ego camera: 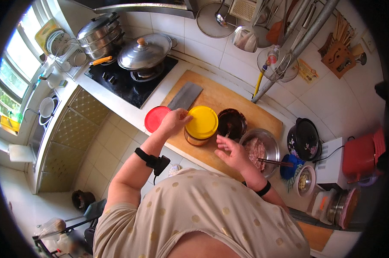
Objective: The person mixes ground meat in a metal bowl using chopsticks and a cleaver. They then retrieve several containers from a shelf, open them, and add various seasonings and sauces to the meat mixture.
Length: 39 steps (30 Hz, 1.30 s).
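Note:
A jar (196, 141) with a yellow lid (203, 122) stands on the wooden cutting board (220, 85). My left hand (177, 121) is at the lid's left rim, fingertips drawn together; whether they grip it is unclear. To the right of the jar, my right hand (231, 152) hovers with its fingers apart, holding nothing. Just beyond it is an open dark container (232, 121) with dark residue inside and what looks like a utensil handle. Beside this hand, a metal bowl (276, 146) holds minced meat (255, 150) and chopsticks (275, 162).
A red lid (157, 118) and a grey cleaver blade (186, 94) lie left of the jar. Farther left, a lidded wok (146, 53) and steamer pot (99, 37) stand on the black hob (117, 87). A black floral pot (304, 139) and small bowl (305, 182) are at right.

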Each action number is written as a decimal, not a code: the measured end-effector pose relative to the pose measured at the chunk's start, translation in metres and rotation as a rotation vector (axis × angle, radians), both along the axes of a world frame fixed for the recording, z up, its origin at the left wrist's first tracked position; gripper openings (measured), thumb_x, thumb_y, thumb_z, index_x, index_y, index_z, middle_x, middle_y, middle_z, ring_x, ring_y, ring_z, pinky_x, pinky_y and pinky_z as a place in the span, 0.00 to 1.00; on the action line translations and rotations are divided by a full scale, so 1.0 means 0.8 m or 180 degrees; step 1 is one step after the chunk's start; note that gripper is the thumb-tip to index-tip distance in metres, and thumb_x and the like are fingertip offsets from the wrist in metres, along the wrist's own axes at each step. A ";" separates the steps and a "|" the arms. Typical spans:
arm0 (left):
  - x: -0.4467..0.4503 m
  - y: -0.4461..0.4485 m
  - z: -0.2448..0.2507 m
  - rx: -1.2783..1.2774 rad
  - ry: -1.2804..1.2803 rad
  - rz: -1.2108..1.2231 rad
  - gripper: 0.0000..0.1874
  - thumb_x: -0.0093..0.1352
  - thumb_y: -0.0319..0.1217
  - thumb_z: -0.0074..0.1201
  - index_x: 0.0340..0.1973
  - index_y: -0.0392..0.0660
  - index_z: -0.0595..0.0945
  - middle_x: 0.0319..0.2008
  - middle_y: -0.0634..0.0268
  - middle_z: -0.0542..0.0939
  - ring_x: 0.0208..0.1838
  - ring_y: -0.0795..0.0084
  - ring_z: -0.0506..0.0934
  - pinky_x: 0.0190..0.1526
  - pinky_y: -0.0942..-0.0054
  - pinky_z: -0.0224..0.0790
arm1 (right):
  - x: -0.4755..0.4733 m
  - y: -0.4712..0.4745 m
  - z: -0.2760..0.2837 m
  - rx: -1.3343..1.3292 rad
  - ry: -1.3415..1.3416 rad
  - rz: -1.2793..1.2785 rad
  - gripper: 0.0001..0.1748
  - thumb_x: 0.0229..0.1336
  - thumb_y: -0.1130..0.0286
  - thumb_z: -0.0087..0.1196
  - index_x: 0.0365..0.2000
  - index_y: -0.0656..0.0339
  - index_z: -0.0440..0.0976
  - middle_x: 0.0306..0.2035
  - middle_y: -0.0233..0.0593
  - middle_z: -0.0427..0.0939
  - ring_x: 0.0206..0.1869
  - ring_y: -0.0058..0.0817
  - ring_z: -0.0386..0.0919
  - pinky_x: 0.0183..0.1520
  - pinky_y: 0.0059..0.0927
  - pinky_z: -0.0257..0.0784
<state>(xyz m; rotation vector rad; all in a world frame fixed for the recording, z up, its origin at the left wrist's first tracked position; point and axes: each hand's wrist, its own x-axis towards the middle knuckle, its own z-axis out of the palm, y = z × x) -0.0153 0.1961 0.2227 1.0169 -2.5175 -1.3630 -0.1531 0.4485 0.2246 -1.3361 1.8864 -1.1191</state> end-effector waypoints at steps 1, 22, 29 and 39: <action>-0.002 0.003 0.005 -0.0075 0.0017 0.0089 0.15 0.74 0.37 0.50 0.48 0.40 0.81 0.43 0.52 0.83 0.46 0.60 0.80 0.48 0.69 0.73 | 0.002 0.009 -0.005 -0.0092 -0.0110 -0.0050 0.31 0.55 0.68 0.63 0.59 0.59 0.68 0.48 0.48 0.79 0.47 0.34 0.81 0.50 0.33 0.76; -0.001 0.012 -0.028 0.0420 0.0035 0.0813 0.19 0.77 0.40 0.42 0.55 0.40 0.77 0.47 0.58 0.81 0.43 0.71 0.80 0.45 0.76 0.73 | -0.008 -0.024 -0.027 0.0375 -0.2677 -0.0575 0.38 0.65 0.64 0.51 0.69 0.61 0.47 0.66 0.45 0.60 0.66 0.30 0.61 0.63 0.35 0.62; -0.069 0.011 -0.036 -0.0070 0.0034 0.0538 0.24 0.72 0.42 0.49 0.58 0.40 0.74 0.52 0.44 0.78 0.58 0.51 0.76 0.57 0.64 0.68 | -0.012 -0.050 -0.009 0.0528 -0.2981 -0.0456 0.40 0.64 0.62 0.52 0.71 0.54 0.47 0.67 0.33 0.59 0.68 0.29 0.57 0.68 0.43 0.49; -0.060 0.001 -0.052 0.0302 0.1247 0.0749 0.15 0.68 0.26 0.51 0.51 0.42 0.78 0.45 0.53 0.81 0.51 0.59 0.79 0.54 0.67 0.71 | -0.010 -0.081 -0.050 -0.0818 -0.1619 -0.0844 0.32 0.57 0.66 0.59 0.59 0.67 0.64 0.54 0.45 0.74 0.57 0.33 0.71 0.60 0.32 0.65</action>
